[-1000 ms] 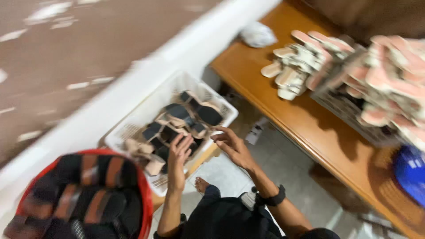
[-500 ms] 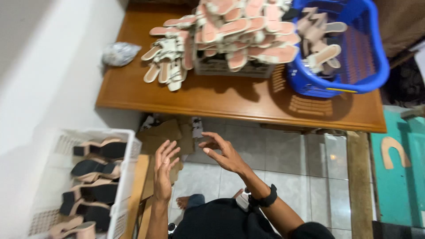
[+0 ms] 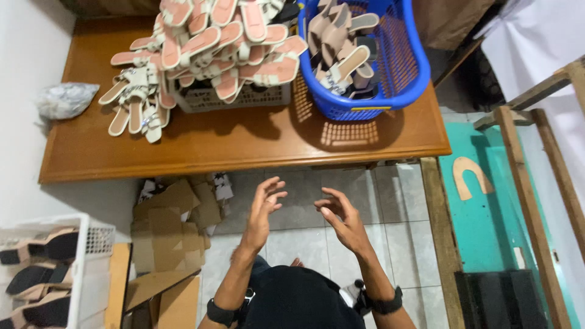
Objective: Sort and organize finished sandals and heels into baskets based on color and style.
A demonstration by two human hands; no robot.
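Observation:
My left hand [image 3: 261, 210] and my right hand [image 3: 341, 216] are raised side by side over the tiled floor, fingers spread, holding nothing. Both sit just in front of the near edge of a brown wooden table [image 3: 237, 143]. On the table, a grey crate [image 3: 237, 97] overflows with pink-soled sandals [image 3: 225, 42], and several lie loose at its left [image 3: 134, 103]. A blue plastic basket [image 3: 390, 73] holding beige sandals stands at the table's right end. A black band is on each wrist.
A white basket [image 3: 79, 268] with black-and-tan sandals sits at the lower left. Flattened cardboard [image 3: 167, 244] lies under the table. A crumpled plastic bag [image 3: 64, 99] rests on the table's left. A teal board [image 3: 487, 213] and wooden posts [image 3: 530, 201] stand to the right.
The view swung from the white basket of sandals toward the table. My hands left the basket and now hover empty in front of the table edge.

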